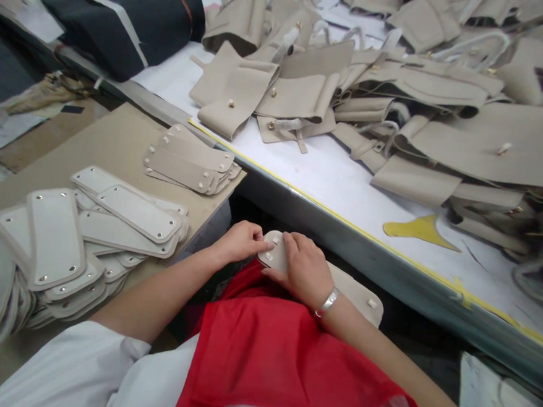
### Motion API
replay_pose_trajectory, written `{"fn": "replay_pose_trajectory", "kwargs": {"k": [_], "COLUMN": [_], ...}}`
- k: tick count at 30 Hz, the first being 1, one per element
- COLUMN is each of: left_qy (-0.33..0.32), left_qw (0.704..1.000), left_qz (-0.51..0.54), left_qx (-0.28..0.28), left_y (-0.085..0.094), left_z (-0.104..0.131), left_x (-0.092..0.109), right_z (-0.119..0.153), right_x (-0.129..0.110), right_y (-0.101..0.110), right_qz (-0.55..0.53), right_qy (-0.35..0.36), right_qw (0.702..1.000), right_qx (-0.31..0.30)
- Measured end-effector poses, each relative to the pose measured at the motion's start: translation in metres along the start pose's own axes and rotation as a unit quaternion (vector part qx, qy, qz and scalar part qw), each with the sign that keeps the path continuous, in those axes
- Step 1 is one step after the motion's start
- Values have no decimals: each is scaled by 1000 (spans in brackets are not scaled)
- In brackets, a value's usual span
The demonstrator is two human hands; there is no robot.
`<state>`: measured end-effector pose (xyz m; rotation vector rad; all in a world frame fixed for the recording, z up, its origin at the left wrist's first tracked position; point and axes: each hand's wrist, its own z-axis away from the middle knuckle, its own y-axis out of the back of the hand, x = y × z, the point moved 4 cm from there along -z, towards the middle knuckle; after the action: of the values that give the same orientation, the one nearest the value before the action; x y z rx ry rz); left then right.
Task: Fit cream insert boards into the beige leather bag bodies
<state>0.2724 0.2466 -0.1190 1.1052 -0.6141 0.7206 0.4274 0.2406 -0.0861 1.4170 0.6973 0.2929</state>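
A beige leather panel (349,283) with rounded ends lies over my lap, pale covered bits showing at its corner fittings. My right hand (309,265) is closed over it near its left end, fingers on top and thumb along the near edge. At that end my left hand (244,242) pinches, its thumb at the panel's edge beside one fitting. Whether a small piece is between those fingertips I cannot tell. Part of the panel is hidden under my right hand and wrist. A red cloth (289,353) covers my lap beneath.
To the left, a board (118,131) bears a heap of pale-backed panels (59,238) and a smaller stack of beige panels (188,157). Beige bag parts (302,88) crowd the white table (310,175), with a yellow template (418,229) near its edge. A black bundle (130,20) stands back left.
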Motion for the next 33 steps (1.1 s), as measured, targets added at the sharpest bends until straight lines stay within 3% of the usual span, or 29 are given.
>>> {"fn": "replay_pose_trajectory", "kwargs": {"k": [9,19,24,29,33], "left_qy": [1,-9,-29,-47,-41], "left_qw": [999,1000,999,998,999], "left_qz": [50,18,-34,-15,-14], "left_qx": [-7,-4,19,27,18], "left_y": [-1,-1,1,0,-2], "left_z": [-3,-4,-2,-2,-2], "left_x": [-10,-9,-2,2,4], "right_z": [-7,-10,15,50,53], "right_x": [-2,-2,20,50,52], "right_y": [-13,-16,-5,8,6], "right_qz": [-6,-29,-57,-74,-72], "right_qy": [-41,-48,-12,-43,-19], "right_qw": [999,998,998,996,997], "right_qx": [5,-4,-36,-31,-33]}}
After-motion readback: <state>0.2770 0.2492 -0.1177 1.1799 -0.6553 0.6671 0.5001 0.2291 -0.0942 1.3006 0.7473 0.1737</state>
